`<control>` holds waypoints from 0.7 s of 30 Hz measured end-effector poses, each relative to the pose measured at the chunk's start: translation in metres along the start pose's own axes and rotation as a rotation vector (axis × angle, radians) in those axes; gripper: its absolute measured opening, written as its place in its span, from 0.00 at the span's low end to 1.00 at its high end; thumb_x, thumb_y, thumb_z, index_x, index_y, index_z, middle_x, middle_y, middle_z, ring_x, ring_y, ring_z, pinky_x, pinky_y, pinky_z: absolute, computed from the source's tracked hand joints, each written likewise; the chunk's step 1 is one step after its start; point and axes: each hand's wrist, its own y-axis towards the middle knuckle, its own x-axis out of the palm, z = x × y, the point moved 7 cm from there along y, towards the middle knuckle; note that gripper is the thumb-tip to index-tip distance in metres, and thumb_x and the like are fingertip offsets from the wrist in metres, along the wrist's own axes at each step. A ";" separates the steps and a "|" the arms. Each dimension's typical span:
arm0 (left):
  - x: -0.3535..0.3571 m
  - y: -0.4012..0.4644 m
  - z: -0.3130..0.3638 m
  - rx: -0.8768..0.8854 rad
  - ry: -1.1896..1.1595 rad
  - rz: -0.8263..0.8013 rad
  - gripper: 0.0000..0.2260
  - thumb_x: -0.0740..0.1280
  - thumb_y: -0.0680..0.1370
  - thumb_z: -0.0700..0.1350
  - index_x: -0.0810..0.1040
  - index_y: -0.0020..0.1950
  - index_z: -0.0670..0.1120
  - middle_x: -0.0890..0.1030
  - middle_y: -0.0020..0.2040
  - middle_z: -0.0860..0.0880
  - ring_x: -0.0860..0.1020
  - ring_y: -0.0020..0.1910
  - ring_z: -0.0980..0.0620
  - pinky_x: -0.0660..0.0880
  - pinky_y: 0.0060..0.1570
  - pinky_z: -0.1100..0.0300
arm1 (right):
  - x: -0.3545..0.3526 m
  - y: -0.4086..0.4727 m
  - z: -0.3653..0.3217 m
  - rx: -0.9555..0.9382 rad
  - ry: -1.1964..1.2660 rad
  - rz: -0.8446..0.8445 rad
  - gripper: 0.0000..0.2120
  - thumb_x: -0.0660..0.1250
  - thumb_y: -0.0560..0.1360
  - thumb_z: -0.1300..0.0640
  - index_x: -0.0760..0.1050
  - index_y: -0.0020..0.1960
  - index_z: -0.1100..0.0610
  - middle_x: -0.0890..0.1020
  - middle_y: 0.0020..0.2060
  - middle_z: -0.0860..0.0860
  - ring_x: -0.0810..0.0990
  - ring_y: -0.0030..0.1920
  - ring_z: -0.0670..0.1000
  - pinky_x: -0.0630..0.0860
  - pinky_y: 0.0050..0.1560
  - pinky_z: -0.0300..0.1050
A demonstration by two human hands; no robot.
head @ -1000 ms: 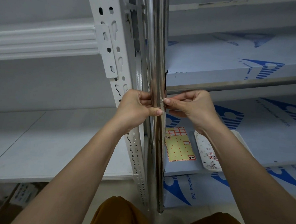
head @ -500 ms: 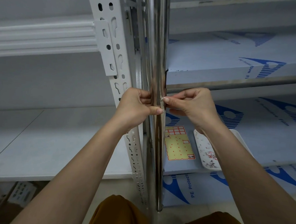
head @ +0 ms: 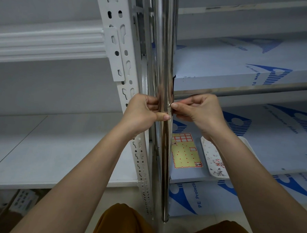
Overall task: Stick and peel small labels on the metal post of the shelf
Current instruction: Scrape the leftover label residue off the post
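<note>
Soft, even, cool light is filling the view; no hard shadows are showing. The chrome metal post point(head: 163, 63) is mirroring its surroundings in smeared streaks, with mild glare. Wide-angle distortion is bowing the white slotted upright point(head: 123, 65) and the shelf edges. Focus is softening slightly toward the corners.

Both arms reach forward; left hand point(head: 140, 114) and right hand point(head: 201, 110) have curled fingers.

Bare forearms, mustard-brown trousers point(head: 124, 223)
</note>
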 end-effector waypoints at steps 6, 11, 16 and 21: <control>0.000 0.002 -0.003 -0.004 -0.016 -0.003 0.15 0.74 0.66 0.30 0.82 0.50 0.43 0.85 0.47 0.46 0.84 0.48 0.52 0.79 0.56 0.54 | 0.000 0.002 0.004 0.050 0.040 -0.014 0.08 0.74 0.67 0.59 0.82 0.45 0.61 0.86 0.37 0.53 0.86 0.40 0.51 0.83 0.42 0.42; -0.003 0.003 -0.003 -0.002 -0.003 -0.001 0.16 0.75 0.66 0.31 0.82 0.52 0.43 0.85 0.48 0.46 0.84 0.48 0.53 0.78 0.56 0.53 | -0.001 0.003 0.000 0.016 0.000 -0.042 0.04 0.74 0.67 0.59 0.82 0.41 0.58 0.86 0.36 0.52 0.86 0.40 0.51 0.82 0.41 0.42; -0.002 0.003 -0.005 0.004 0.004 0.002 0.17 0.76 0.66 0.32 0.82 0.51 0.45 0.85 0.47 0.47 0.84 0.47 0.53 0.79 0.56 0.53 | -0.001 0.004 -0.001 0.000 -0.013 -0.056 0.04 0.74 0.67 0.59 0.82 0.40 0.57 0.86 0.36 0.51 0.86 0.40 0.50 0.82 0.41 0.43; -0.002 0.003 -0.004 0.009 0.015 0.004 0.17 0.76 0.66 0.32 0.82 0.52 0.45 0.85 0.47 0.47 0.84 0.47 0.54 0.79 0.55 0.54 | -0.001 0.005 0.000 -0.018 -0.009 -0.050 0.06 0.75 0.64 0.56 0.81 0.40 0.56 0.86 0.36 0.51 0.86 0.40 0.50 0.83 0.42 0.43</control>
